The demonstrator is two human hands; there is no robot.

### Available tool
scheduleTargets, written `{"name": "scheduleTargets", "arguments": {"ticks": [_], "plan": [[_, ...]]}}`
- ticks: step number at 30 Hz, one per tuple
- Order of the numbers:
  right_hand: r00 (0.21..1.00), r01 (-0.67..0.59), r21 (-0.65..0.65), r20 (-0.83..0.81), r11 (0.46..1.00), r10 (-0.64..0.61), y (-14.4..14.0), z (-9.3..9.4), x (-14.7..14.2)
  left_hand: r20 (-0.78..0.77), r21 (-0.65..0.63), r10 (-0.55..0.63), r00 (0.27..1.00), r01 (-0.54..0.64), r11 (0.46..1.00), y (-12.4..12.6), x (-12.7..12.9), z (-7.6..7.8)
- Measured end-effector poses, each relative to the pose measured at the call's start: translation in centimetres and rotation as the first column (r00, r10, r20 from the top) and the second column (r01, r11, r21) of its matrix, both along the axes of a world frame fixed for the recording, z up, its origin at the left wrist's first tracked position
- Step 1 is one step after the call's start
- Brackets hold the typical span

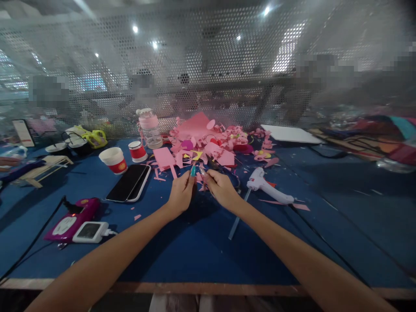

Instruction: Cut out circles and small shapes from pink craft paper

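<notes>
From the head camera, the left hand [180, 193] pinches a small teal paper piece [193, 170] between its fingertips, just above the blue tabletop [195, 251]. The right hand [221, 187] is closed around dark-handled scissors [212, 164], blades pointing at the heap of pink paper scraps [208, 138]. The piece looks light, thin and floppy, easily creased; an edge pinch seems best. A white glue gun [268, 187] lies near the right.

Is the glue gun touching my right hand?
Apart. The head view shows the glue gun lying on the blue table, with bare table between it and the right hand.
</notes>
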State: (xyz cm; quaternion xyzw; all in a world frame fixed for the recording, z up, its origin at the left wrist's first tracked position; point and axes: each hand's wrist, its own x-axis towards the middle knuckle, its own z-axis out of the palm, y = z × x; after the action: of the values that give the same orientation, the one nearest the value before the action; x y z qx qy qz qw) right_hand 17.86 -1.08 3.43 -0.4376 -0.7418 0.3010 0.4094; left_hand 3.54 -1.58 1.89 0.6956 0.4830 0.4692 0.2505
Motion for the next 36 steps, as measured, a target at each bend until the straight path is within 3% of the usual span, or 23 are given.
{"name": "scheduleTargets", "arguments": {"ticks": [6, 16, 22, 31, 36], "plan": [[0.997, -0.015, 0.092, 0.081, 0.996, 0.007, -0.05, 0.09, -0.19, 0.068, 0.000, -0.138, 0.988, 0.139, 0.990, -0.04, 0.10, 0.48], [0.997, 0.058, 0.046, 0.047, 0.997, -0.060, -0.08, -0.29, -0.40, 0.041, -0.036, 0.010, 0.999, -0.009, 0.999, 0.07, 0.16, 0.13], [0.997, 0.068, 0.069, 0.040, 0.995, -0.070, -0.19, -0.38, -0.65, -0.081, -0.020, 0.083, 0.993, -0.084, 0.996, 0.28, 0.10, -0.08], [0.981, 0.075, 0.127, 0.168, 0.989, -0.096, -0.12, -0.27, -0.46, -0.302, 0.084, 0.126, 0.945, -0.105, 0.991, 0.45, 0.17, -0.24], [0.980, 0.064, 0.128, 0.178, 0.990, -0.086, -0.21, -0.09, -0.49, -0.255, 0.079, 0.097, 0.962, -0.079, 0.994, 0.65, 0.11, -0.50]]}}
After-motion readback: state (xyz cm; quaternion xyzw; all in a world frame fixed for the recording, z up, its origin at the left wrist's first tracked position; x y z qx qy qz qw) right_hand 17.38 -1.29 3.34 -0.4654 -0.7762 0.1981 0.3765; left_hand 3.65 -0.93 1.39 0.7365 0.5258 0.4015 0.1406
